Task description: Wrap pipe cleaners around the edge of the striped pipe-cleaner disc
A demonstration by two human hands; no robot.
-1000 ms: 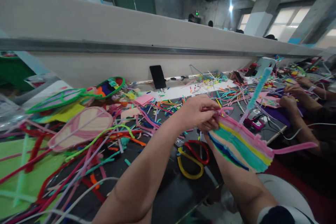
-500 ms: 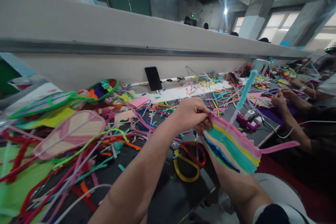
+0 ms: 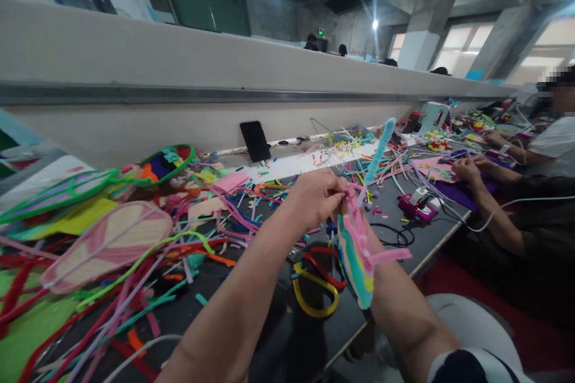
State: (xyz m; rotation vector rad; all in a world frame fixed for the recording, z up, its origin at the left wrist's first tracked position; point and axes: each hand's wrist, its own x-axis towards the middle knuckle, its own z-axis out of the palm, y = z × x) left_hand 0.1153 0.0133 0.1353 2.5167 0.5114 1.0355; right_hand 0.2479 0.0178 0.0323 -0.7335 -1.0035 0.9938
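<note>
My left hand (image 3: 317,194) has its thumb and fingers pinched on the upper end of a striped pipe-cleaner panel (image 3: 353,251), at its pink edge. Rows of pink, yellow, turquoise and dark blue make up the panel, now seen nearly edge-on. My right hand (image 3: 370,232) is behind it, at the same end, its fingers mostly hidden. A fluffy turquoise pipe cleaner (image 3: 381,152) on a lilac stem sticks up from the panel. From its lower end a pink pipe-cleaner tail (image 3: 393,255) points right. Below the hands lie scissors with red and yellow handles (image 3: 317,305).
Loose pipe cleaners (image 3: 130,293) cover the table's left side, around a pink-and-beige oval panel (image 3: 112,245). A phone (image 3: 254,140) leans against the partition (image 3: 179,125). A purple power strip (image 3: 417,208) lies at right, near a co-worker's hands (image 3: 467,167).
The striped panel has turned from showing its broad face to nearly edge-on, its lower end swinging left. Both hands stay together at its upper end. The whole view has shifted slightly.
</note>
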